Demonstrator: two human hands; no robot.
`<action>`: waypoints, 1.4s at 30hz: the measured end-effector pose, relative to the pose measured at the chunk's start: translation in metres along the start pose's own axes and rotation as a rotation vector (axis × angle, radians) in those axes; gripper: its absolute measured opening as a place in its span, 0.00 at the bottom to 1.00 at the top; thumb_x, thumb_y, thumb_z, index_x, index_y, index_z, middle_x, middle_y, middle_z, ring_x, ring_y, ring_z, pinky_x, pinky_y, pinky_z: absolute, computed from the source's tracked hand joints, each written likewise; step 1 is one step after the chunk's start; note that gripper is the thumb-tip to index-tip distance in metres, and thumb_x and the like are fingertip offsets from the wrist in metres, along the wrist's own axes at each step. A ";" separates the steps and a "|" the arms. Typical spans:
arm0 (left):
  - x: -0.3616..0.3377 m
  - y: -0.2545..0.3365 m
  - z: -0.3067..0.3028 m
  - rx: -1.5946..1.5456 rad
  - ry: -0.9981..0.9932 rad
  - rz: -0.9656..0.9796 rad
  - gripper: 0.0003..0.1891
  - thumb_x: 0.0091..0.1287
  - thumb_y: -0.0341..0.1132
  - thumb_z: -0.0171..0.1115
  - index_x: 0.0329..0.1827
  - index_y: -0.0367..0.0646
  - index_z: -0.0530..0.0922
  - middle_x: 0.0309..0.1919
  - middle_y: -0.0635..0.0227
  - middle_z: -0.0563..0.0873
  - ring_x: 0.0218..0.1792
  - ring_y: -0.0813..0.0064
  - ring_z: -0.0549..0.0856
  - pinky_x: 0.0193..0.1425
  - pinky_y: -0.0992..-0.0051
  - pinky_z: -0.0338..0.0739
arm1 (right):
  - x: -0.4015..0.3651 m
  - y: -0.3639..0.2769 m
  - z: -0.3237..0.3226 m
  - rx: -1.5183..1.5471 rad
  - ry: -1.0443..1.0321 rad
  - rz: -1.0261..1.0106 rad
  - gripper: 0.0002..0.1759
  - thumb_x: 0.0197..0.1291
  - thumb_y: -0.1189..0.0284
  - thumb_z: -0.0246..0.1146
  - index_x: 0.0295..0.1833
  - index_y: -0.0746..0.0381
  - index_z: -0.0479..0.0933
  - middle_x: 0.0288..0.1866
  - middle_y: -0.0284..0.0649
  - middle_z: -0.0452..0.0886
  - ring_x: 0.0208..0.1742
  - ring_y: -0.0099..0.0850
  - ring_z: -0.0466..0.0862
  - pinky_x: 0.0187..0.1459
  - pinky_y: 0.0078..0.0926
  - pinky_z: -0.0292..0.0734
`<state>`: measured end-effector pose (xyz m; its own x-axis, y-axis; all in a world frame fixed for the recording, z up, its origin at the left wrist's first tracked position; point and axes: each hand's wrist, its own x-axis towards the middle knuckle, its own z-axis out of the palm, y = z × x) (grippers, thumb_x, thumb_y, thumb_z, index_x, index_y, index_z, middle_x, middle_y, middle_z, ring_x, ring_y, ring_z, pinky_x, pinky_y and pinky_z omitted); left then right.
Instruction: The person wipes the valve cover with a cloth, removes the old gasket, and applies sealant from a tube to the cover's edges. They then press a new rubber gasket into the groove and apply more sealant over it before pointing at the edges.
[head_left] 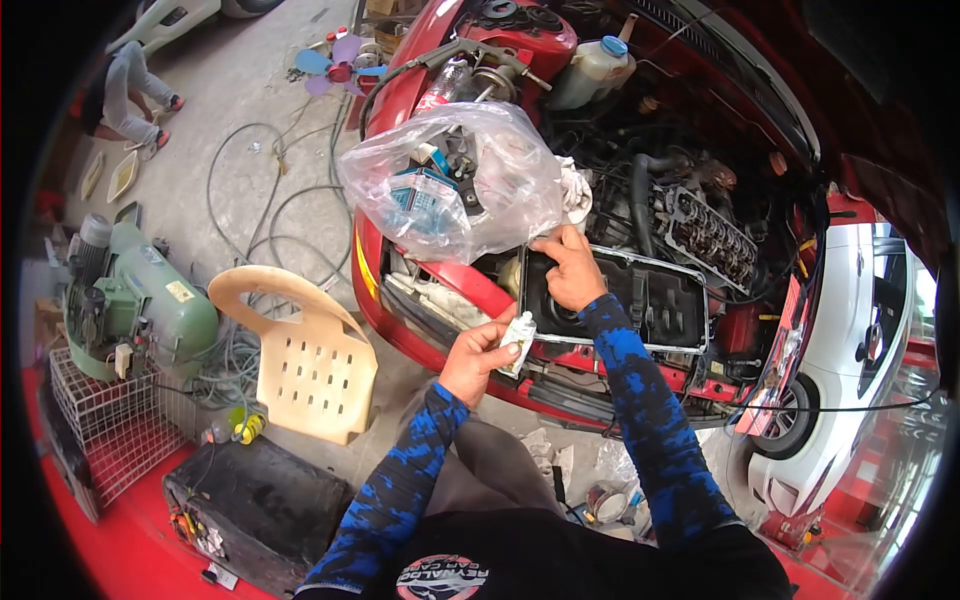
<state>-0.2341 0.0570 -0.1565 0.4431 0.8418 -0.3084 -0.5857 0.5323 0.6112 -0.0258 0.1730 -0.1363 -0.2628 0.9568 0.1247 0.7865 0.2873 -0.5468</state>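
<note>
My left hand [474,362] is closed round a small white tube [517,345], its narrow nozzle pointing up. Black and tray-like, an engine valve cover [655,305] lies with its hollow side up across the front of the open engine bay. My right hand [572,272] is over its near-left corner, fingers curled and fingertips close together at the rim. Whether something small sits between those fingertips is hidden. Just beyond them rests a clear plastic bag [450,190] with boxes and metal parts inside. The exposed cylinder head [710,235] shows behind the cover.
A whitish fluid bottle [592,72] and an air blow gun [480,50] are at the car's far side. On the left are a plastic chair [310,370], a green compressor [165,295], looped hoses and a black box [255,505]. Another person [130,95] is at upper left.
</note>
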 end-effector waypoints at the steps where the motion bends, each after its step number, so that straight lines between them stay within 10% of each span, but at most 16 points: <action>1: 0.000 0.000 0.000 -0.017 0.010 0.009 0.10 0.63 0.26 0.69 0.47 0.36 0.85 0.67 0.59 0.80 0.70 0.76 0.72 0.69 0.72 0.65 | -0.004 -0.003 -0.009 -0.066 -0.098 -0.023 0.17 0.43 0.82 0.58 0.39 0.60 0.85 0.45 0.42 0.75 0.53 0.45 0.74 0.54 0.42 0.71; 3: 0.001 -0.007 -0.003 0.016 0.064 0.077 0.10 0.65 0.26 0.68 0.48 0.37 0.85 0.55 0.65 0.86 0.55 0.79 0.82 0.60 0.75 0.72 | -0.013 -0.011 -0.022 -0.117 -0.153 -0.060 0.09 0.45 0.80 0.59 0.29 0.61 0.84 0.42 0.39 0.77 0.51 0.44 0.76 0.53 0.40 0.72; 7: -0.001 0.009 0.009 -0.002 0.345 0.133 0.08 0.67 0.26 0.67 0.48 0.35 0.84 0.38 0.72 0.89 0.37 0.84 0.84 0.47 0.79 0.77 | -0.052 -0.049 -0.040 0.234 0.016 0.068 0.21 0.43 0.86 0.57 0.43 0.62 0.87 0.42 0.40 0.77 0.41 0.36 0.77 0.46 0.28 0.73; 10: 0.002 0.016 0.007 0.049 0.422 0.159 0.09 0.67 0.25 0.68 0.48 0.34 0.84 0.38 0.71 0.89 0.36 0.84 0.84 0.45 0.79 0.77 | -0.077 -0.080 -0.037 0.597 -0.014 0.294 0.34 0.46 0.88 0.59 0.63 0.60 0.82 0.45 0.33 0.73 0.39 0.22 0.71 0.45 0.18 0.71; 17: 0.002 0.018 0.017 0.348 0.465 0.338 0.07 0.66 0.24 0.68 0.46 0.34 0.84 0.36 0.71 0.88 0.35 0.85 0.83 0.41 0.81 0.77 | -0.086 -0.116 0.015 1.137 0.040 0.485 0.40 0.43 0.90 0.61 0.69 0.66 0.76 0.48 0.32 0.71 0.42 0.22 0.71 0.45 0.18 0.71; 28: 0.000 0.021 0.010 1.311 0.602 0.651 0.13 0.59 0.31 0.72 0.46 0.41 0.86 0.37 0.65 0.90 0.40 0.69 0.85 0.66 0.63 0.69 | -0.095 -0.135 0.006 1.364 -0.085 0.421 0.34 0.46 0.89 0.59 0.64 0.69 0.79 0.50 0.33 0.73 0.47 0.22 0.73 0.48 0.20 0.71; 30: 0.000 0.015 0.009 1.378 0.555 0.664 0.12 0.61 0.30 0.71 0.47 0.40 0.86 0.37 0.66 0.90 0.40 0.73 0.85 0.63 0.66 0.72 | -0.092 -0.143 -0.009 1.335 -0.089 0.315 0.31 0.46 0.89 0.58 0.60 0.66 0.81 0.51 0.34 0.75 0.47 0.23 0.74 0.47 0.21 0.71; 33: 0.004 -0.008 -0.001 0.571 0.454 0.246 0.12 0.63 0.28 0.70 0.50 0.37 0.86 0.43 0.65 0.90 0.39 0.76 0.86 0.47 0.73 0.80 | -0.066 -0.113 -0.042 0.598 -0.026 0.257 0.29 0.45 0.89 0.55 0.55 0.61 0.83 0.48 0.37 0.74 0.45 0.26 0.75 0.45 0.20 0.71; 36: 0.001 -0.014 0.005 0.207 0.349 0.109 0.10 0.65 0.26 0.68 0.49 0.34 0.86 0.52 0.61 0.88 0.47 0.74 0.85 0.55 0.72 0.78 | -0.040 -0.037 -0.027 0.202 0.034 0.144 0.34 0.43 0.87 0.53 0.61 0.66 0.79 0.48 0.48 0.74 0.50 0.46 0.77 0.54 0.33 0.73; 40: 0.001 -0.016 0.014 0.196 0.235 0.140 0.12 0.65 0.24 0.68 0.51 0.33 0.86 0.67 0.55 0.78 0.64 0.74 0.77 0.68 0.72 0.69 | -0.013 -0.003 -0.008 0.001 -0.009 0.045 0.34 0.45 0.85 0.54 0.64 0.66 0.77 0.53 0.48 0.75 0.55 0.50 0.75 0.58 0.39 0.72; 42: 0.001 -0.017 0.018 0.171 0.236 0.119 0.11 0.65 0.24 0.68 0.50 0.33 0.85 0.66 0.59 0.80 0.57 0.78 0.81 0.63 0.75 0.73 | -0.010 -0.004 -0.003 -0.062 -0.070 0.043 0.35 0.46 0.84 0.54 0.66 0.66 0.76 0.55 0.47 0.75 0.56 0.50 0.74 0.59 0.40 0.72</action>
<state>-0.2114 0.0470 -0.1546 0.1965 0.9055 -0.3761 -0.4928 0.4229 0.7605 -0.0250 0.1628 -0.1331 -0.2645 0.9634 0.0433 0.8302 0.2503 -0.4981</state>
